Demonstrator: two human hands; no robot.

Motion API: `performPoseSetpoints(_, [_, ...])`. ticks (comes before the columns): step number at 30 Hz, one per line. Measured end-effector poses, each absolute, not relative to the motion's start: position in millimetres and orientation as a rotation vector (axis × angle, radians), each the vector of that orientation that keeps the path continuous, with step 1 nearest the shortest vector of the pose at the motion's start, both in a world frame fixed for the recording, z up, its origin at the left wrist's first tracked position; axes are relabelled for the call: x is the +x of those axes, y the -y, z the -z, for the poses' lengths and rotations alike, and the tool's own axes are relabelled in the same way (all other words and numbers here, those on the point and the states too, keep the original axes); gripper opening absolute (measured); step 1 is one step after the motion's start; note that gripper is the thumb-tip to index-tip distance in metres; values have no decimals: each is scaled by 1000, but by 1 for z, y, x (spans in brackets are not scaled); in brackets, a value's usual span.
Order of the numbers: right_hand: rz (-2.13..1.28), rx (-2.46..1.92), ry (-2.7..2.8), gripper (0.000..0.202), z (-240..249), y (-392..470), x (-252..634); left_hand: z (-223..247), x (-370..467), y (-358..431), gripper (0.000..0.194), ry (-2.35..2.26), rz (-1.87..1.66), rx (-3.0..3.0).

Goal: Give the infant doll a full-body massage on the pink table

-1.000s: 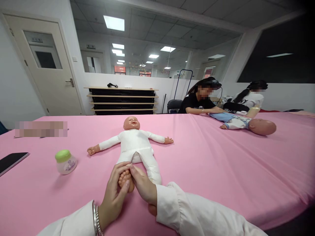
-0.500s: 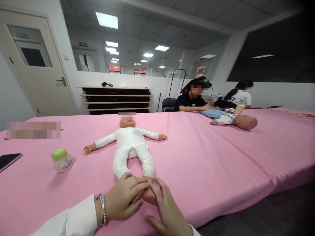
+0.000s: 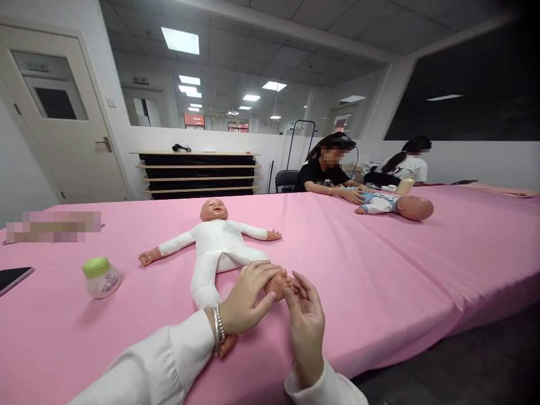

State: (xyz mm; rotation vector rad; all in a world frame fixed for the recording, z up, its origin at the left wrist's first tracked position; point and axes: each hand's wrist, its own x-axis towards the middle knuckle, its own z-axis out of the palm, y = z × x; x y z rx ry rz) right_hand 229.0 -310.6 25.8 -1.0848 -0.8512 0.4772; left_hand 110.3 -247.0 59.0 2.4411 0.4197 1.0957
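Note:
A baby doll (image 3: 219, 239) in a white cloth body lies on its back on the pink-covered table, head away from me and arms spread. One of its legs is bent out to the right, its foot (image 3: 278, 285) raised between my hands. My left hand (image 3: 248, 295) is closed round the ankle and side of that foot. At the toes, my right hand (image 3: 307, 315) pinches with thumb and fingers. The doll's other foot (image 3: 228, 346) rests under my left wrist, partly covered. To the left stands a cream jar (image 3: 101, 277) with a green lid.
A phone (image 3: 14, 278) lies at the left edge, near a blurred flat item (image 3: 53, 226). Across the table, a co-worker (image 3: 327, 166) handles a second doll (image 3: 415, 207) in blue and white, beside a bottle (image 3: 405, 185). Another person (image 3: 407, 163) sits behind.
The doll's leg on the right has been lifted and swung up and to the right, with both my hands following its foot. My right hand has turned palm-up at the toes.

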Motion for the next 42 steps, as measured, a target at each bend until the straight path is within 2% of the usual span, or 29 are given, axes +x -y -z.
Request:
performPoseSetpoints(3, [-420,-1084,906,29,-26,299,226,-52,120,249,31,-466,-1187,2351])
performPoseSetpoints(6, [-331,-1114,1042,30,-25,297,222,-48,119,252,23,-500,-1272,2271])
performPoseSetpoints(9, [-489,-975,1208,31,-25,299,217,-46,116,251,13,-613,-1318,2083])
performPoseSetpoints(13, [-735,-879,1230,33,-27,293,213,-44,116,249,28,-725,-1261,1883])
performPoseSetpoints(17, [-823,-818,934,33,-33,282,212,-47,117,252,23,-607,-1163,2063])
performPoseSetpoints(20, [-948,-776,795,47,-33,280,211,-48,118,254,27,-637,-1129,2096])
performPoseSetpoints(22, [-968,-738,841,50,-29,283,211,-48,119,253,19,-705,-1153,2009])
performPoseSetpoints(24, [-968,-708,993,41,-25,288,212,-46,120,250,16,-742,-1183,1888])
performPoseSetpoints(27, [-945,-758,1265,48,-22,294,218,-44,121,245,22,-735,-1163,1726])
performPoseSetpoints(31, [-806,-847,1358,41,-24,289,226,-44,119,244,32,-670,-1120,1668])
performPoseSetpoints(34, [-799,-873,1201,37,-28,282,230,-44,117,247,26,-608,-1097,1817])
performPoseSetpoints(37, [-874,-856,1081,37,-28,279,231,-43,117,250,30,-645,-1071,1949])
performPoseSetpoints(42, [-1091,-725,938,48,-26,281,230,-44,121,252,19,-771,-1053,2028])
